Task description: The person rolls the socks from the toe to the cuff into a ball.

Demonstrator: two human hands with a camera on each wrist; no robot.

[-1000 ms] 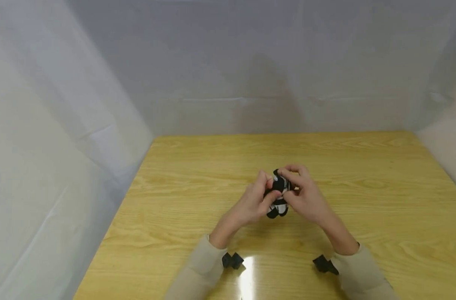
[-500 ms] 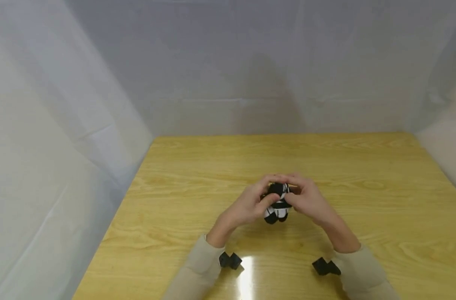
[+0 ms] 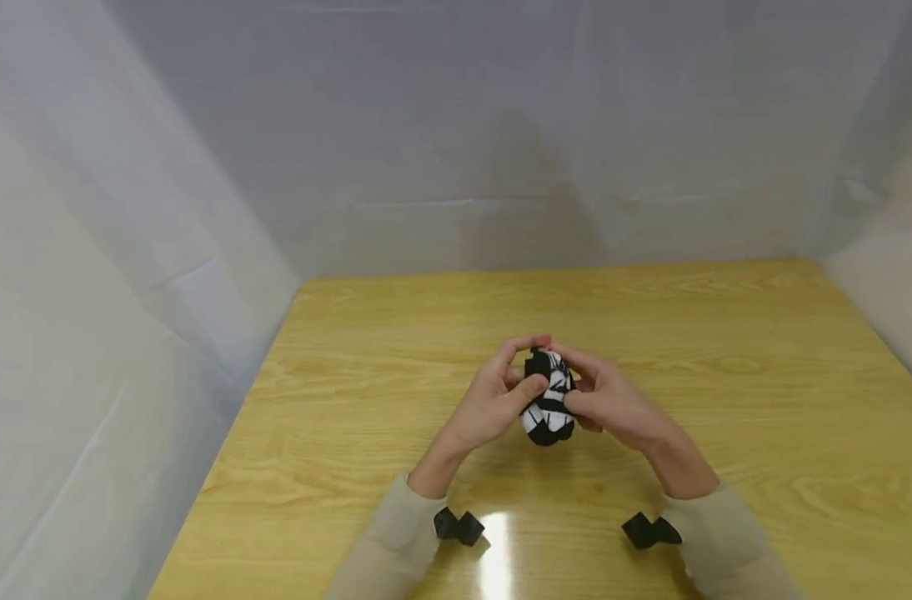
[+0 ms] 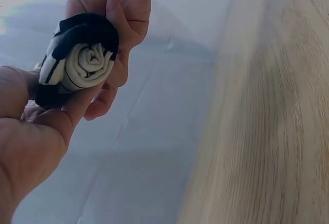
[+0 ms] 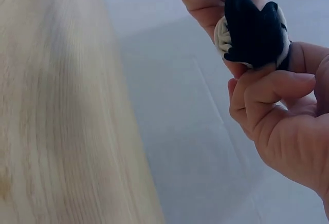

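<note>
Two hands met at the middle of the head view, above the near half of the wooden table (image 3: 726, 350). Between them was a rolled bundle of black-and-white striped socks (image 3: 548, 397), held clear of the tabletop.

From the left, the left hand (image 3: 495, 398) had its fingers curled round the bundle, thumb lying across the near side and fingertips arching over the top. From the right, the right hand (image 3: 608, 402) gripped the same bundle, thumb pressed on its striped side.

At the upper left of the left wrist view, the socks (image 4: 77, 57) showed their end as a pale spiral of rolled fabric with a black cuff stretched round it. The left hand (image 4: 31, 131) filled the lower left corner there, while the right hand (image 4: 121, 8) came in from the top edge.

At the upper right of the right wrist view, the black end of the bundle (image 5: 254, 29) stood between the right hand (image 5: 288, 131) below and the left hand (image 5: 216, 0) above.

Beige sleeves (image 3: 396, 533) covered both forearms at the bottom of the head view. White sheeting (image 3: 456, 133) closed in the table behind and at both sides.
</note>
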